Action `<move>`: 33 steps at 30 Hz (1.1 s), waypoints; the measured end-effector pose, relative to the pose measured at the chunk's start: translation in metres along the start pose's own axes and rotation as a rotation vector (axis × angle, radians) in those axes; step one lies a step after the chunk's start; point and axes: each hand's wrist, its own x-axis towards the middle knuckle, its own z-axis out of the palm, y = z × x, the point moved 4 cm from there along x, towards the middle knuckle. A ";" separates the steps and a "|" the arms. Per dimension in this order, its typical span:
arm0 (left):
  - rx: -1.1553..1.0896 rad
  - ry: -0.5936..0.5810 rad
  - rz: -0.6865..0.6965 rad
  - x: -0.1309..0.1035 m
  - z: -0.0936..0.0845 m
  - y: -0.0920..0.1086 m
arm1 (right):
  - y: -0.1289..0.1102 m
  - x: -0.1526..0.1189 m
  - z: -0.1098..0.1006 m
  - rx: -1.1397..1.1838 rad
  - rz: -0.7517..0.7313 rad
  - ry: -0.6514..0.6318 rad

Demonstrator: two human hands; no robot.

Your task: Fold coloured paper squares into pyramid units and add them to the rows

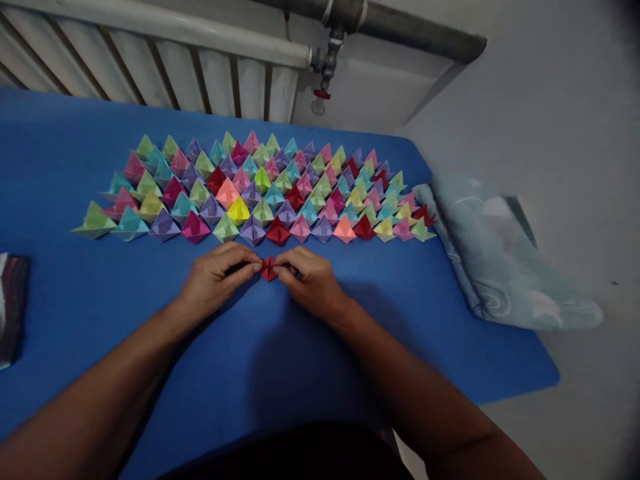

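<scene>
Between my two hands is a small red folded paper [269,269], in front of the rows of paper boats. My left hand [223,270] pinches its left corner between thumb and fingers. On the opposite side, my right hand [307,277] pinches the right corner. Several rows of folded paper boats in green, blue, pink, purple, yellow and red stand close together just beyond my hands. A dark red boat [278,231] and a purple boat [253,230] are nearest to my fingertips.
The boats stand on a blue surface [210,387]. A folded light blue cloth [500,260] lies at the right edge, by the wall. At the far left is a dark cloth item [15,300]. Behind the surface are a white radiator [185,73] and a pipe with a red valve [322,94].
</scene>
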 end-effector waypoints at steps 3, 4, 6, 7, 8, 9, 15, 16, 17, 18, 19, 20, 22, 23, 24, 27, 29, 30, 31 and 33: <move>-0.039 0.046 -0.045 -0.001 -0.003 0.001 | 0.002 -0.001 -0.002 0.018 0.030 0.037; -0.051 0.063 -0.064 -0.001 -0.004 0.001 | 0.002 -0.001 -0.003 0.030 0.037 0.053; -0.074 0.097 -0.109 -0.002 -0.006 0.001 | 0.000 -0.001 -0.006 0.069 0.036 0.091; -0.086 0.114 -0.131 -0.003 -0.007 0.001 | -0.001 -0.002 -0.007 0.092 0.038 0.109; -0.098 0.133 -0.153 -0.003 -0.008 0.001 | -0.001 -0.002 -0.008 0.113 0.046 0.126; -0.110 0.149 -0.176 -0.004 -0.008 0.000 | -0.002 -0.002 -0.009 0.130 0.064 0.140; -0.321 0.105 -0.327 -0.007 0.001 0.001 | -0.006 -0.004 -0.013 0.139 0.141 0.189; -0.350 0.090 -0.352 -0.008 0.004 0.001 | -0.007 -0.004 -0.012 0.126 0.129 0.181; -0.363 0.078 -0.377 -0.010 0.006 0.001 | -0.009 -0.004 -0.012 0.112 0.113 0.173; -0.365 0.074 -0.398 -0.012 0.008 0.001 | -0.011 -0.004 -0.012 0.101 0.095 0.167; -0.361 0.075 -0.414 -0.013 0.010 0.001 | -0.013 -0.004 -0.011 0.095 0.077 0.165; -0.358 0.077 -0.424 -0.014 0.012 0.001 | -0.014 -0.005 -0.011 0.092 0.063 0.167; -0.373 0.077 -0.430 -0.016 0.014 0.001 | -0.017 -0.006 -0.010 0.085 0.047 0.166; -0.388 0.077 -0.430 -0.016 0.015 0.001 | -0.017 -0.007 -0.009 0.078 0.045 0.160; -0.403 0.076 -0.432 -0.016 0.016 0.001 | -0.017 -0.007 -0.008 0.066 0.044 0.152; -0.431 0.091 -0.441 -0.015 0.016 0.001 | -0.017 -0.009 -0.004 0.018 0.026 0.116; -0.450 0.103 -0.449 -0.013 0.015 0.002 | -0.017 -0.010 -0.003 -0.019 0.000 0.093; -0.465 0.106 -0.454 -0.013 0.014 0.003 | -0.018 -0.010 -0.003 -0.039 -0.016 0.083; -0.482 0.111 -0.462 -0.012 0.014 0.003 | -0.018 -0.011 -0.002 -0.059 -0.033 0.074; -0.518 0.129 -0.483 -0.011 0.012 0.004 | -0.019 -0.010 -0.002 -0.095 -0.060 0.062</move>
